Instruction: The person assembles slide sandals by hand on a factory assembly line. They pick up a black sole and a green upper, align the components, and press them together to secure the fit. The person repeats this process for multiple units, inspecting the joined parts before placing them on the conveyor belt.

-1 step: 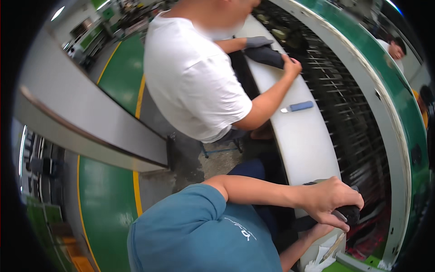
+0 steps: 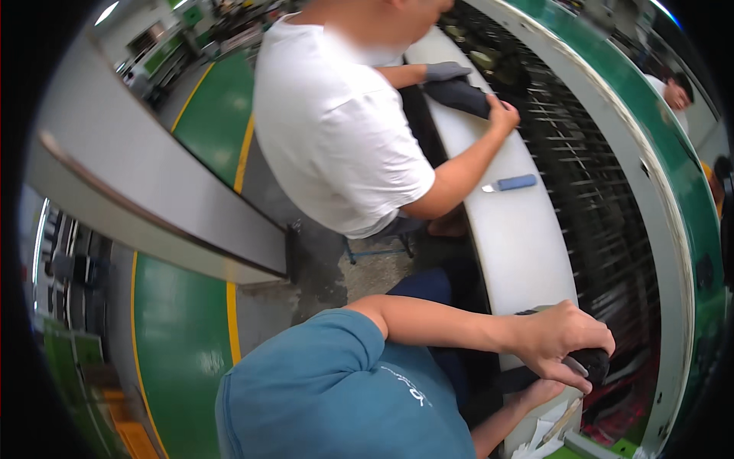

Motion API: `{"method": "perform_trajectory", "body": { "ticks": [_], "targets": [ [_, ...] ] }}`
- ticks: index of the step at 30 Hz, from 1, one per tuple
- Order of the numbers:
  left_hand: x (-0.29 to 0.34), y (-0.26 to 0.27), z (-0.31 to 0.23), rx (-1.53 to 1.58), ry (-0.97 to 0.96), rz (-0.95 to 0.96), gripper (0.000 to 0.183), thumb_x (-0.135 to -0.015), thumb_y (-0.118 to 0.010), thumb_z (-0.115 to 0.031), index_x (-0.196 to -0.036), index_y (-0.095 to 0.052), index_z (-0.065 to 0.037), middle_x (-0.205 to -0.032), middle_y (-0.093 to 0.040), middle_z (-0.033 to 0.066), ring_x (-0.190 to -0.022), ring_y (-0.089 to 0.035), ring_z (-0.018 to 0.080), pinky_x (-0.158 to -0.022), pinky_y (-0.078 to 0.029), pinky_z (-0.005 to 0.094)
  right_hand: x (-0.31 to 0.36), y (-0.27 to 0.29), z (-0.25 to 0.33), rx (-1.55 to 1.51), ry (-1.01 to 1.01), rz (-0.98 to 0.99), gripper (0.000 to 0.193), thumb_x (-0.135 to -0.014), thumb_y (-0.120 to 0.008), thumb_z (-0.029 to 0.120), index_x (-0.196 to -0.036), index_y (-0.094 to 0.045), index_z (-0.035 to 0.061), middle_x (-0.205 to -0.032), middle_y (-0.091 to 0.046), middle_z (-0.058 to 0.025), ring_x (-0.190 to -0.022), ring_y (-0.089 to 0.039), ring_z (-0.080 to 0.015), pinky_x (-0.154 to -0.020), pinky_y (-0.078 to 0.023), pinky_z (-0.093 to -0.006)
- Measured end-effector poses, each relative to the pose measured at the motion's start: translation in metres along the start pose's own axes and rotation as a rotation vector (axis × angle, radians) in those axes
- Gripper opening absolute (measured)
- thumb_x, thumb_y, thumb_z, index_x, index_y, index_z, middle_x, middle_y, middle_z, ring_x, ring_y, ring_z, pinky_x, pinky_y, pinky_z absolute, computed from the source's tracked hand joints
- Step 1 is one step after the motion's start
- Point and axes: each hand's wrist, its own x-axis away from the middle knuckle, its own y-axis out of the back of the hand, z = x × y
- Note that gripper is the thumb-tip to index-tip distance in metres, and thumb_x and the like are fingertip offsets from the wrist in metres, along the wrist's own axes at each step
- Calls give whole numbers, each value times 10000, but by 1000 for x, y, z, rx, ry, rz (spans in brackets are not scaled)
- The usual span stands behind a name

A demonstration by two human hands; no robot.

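Note:
My left hand (image 2: 567, 338) reaches across over the near end of the white bench, fingers curled down over a black shoe-like piece (image 2: 596, 370). Its exact kind is mostly hidden by my hands. A small pale, shiny bit shows beside the left thumb; I cannot make out what it is. Lower down, my right hand (image 2: 541, 393) is against the underside of the same piece, its fingers largely out of sight. Farther up the bench lies a blue-handled knife (image 2: 514, 183) with a short blade, touched by nobody.
A co-worker in a white shirt (image 2: 344, 130) sits on the left, holding a dark shoe-like piece (image 2: 459, 98), one hand gloved in grey. The white bench (image 2: 520, 237) runs beside a dark rack of metal rods (image 2: 589, 183). Crumpled white paper (image 2: 539, 432) lies by my right forearm.
The whole view has shifted slightly, so the co-worker and knife appear a little farther right. My hands keep their hold on the black piece.

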Motion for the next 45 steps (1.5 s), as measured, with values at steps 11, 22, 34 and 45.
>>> {"method": "perform_trajectory", "body": {
  "ticks": [11,22,34,45],
  "targets": [
    [12,8,-1,97,105,-269,479,-960,-841,-492,-1004,-667,-48,-798,-678,70,-693,-677,245,-606,-491,360,-1,-12,27,-78,-288,-160,579,-1100,-693,436,-1380,-631,-67,-1278,-703,-175,-1083,-708,-253,-948,-606,-391],
    [22,25,-11,132,61,-266,446,-1047,-755,-457,-1085,-657,-23,-833,-698,93,-709,-679,253,-655,-522,356,1,-8,24,-95,-276,-124,614,-1069,-740,460,-1334,-645,-86,-1243,-719,-168,-1027,-710,-240,-922,-615,-376],
    [-3,-20,-10,205,45,-345,443,-1075,-719,-442,-1016,-648,-9,-794,-658,114,-714,-669,302,-655,-512,399,-9,8,-10,-69,-158,-149,540,-1131,-637,346,-1413,-593,-113,-1341,-681,-208,-1158,-676,-275,-1028,-568,-383],
    [-2,-20,-3,204,4,-228,243,-1023,-732,-200,-1175,-676,-20,-1073,-746,148,-995,-732,341,-870,-576,420,-5,20,-4,-67,-189,-109,515,-1139,-570,305,-1510,-575,-53,-1428,-643,-182,-1235,-642,-280,-1085,-516,-411]
  ]
}}
